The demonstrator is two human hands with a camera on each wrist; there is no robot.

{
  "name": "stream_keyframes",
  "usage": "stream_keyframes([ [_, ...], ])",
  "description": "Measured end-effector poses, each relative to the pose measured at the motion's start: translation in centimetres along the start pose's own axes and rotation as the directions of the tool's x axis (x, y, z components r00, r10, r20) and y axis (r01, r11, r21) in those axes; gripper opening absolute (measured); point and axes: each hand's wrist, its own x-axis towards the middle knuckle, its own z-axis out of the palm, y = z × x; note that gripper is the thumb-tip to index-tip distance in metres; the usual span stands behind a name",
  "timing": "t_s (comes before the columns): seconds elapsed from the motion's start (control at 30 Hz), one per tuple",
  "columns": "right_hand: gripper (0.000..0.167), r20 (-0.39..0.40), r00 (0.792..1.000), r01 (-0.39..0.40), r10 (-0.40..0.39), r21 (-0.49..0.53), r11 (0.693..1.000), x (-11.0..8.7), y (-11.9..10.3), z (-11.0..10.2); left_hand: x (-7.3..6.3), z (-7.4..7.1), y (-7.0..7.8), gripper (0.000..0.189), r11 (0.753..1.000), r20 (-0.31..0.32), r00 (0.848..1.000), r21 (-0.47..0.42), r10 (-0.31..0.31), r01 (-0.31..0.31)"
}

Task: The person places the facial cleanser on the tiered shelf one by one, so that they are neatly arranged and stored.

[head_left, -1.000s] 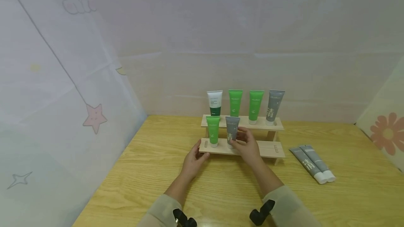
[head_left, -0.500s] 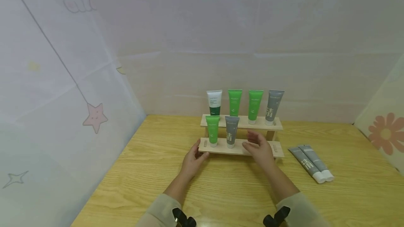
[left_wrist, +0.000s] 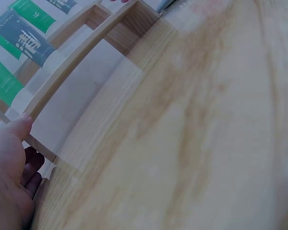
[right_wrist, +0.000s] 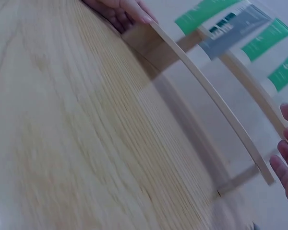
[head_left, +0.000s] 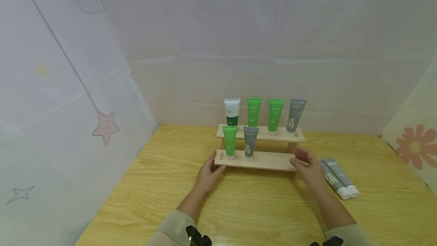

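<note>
A two-tier wooden display rack point(head_left: 269, 160) stands on the table. My left hand point(head_left: 206, 176) grips the left end of its lower board, thumb at the front edge and fingers point(left_wrist: 32, 165) curled below beside the leg. Over the right end of that board is my right hand point(head_left: 311, 172), fingers loosely spread with nothing between them. A green squeeze tube point(head_left: 230, 142) and a grey squeeze tube point(head_left: 250, 143) stand cap-down on the lower tier, left of its middle. The upper tier bears a white and dark-green tube point(head_left: 232, 109), two green tubes point(head_left: 275, 115) and a grey tube point(head_left: 295, 116).
Two more grey tubes point(head_left: 341, 175) with white caps lie side by side on the wooden table point(head_left: 259, 204), right of the rack and partly behind my right hand. A pale printed cloth point(head_left: 191, 86) hangs behind the table and along both sides.
My right hand has let go of the grey tube on the lower tier and moved right to the board's right end. The left hand has stayed at the left end.
</note>
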Motion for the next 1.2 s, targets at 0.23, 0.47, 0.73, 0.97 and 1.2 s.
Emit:
stream_keyframes([
  [0.23,0.062,-0.014,0.999,-0.049,0.047,-0.102,0.994,-1.3,0.6,-4.4,0.0,0.0,-0.1,0.075,1.000,-0.005,1.000,0.000,-0.003,0.003],
  [0.47,0.062,-0.101,0.994,-0.058,0.043,-0.142,0.988,-2.3,1.8,-7.1,-0.1,-0.1,0.1,0.075,1.000,-0.002,1.000,0.011,-0.009,0.009],
  [0.73,0.059,-0.141,0.990,-0.051,0.027,-0.170,0.984,-3.0,3.1,-9.1,-0.1,-0.1,0.0,0.077,1.000,0.005,1.000,0.000,-0.024,0.024],
  [0.97,0.063,-0.139,0.986,-0.124,0.095,-0.216,0.968,-3.3,4.3,-10.8,-0.1,0.0,-0.2,0.077,1.000,0.005,1.000,0.003,-0.003,0.003],
  [1.2,0.064,-0.088,0.983,-0.179,0.159,-0.318,0.931,-3.6,4.7,-11.7,-0.1,0.0,-0.1,0.074,1.000,-0.001,1.000,0.008,-0.014,0.014],
])
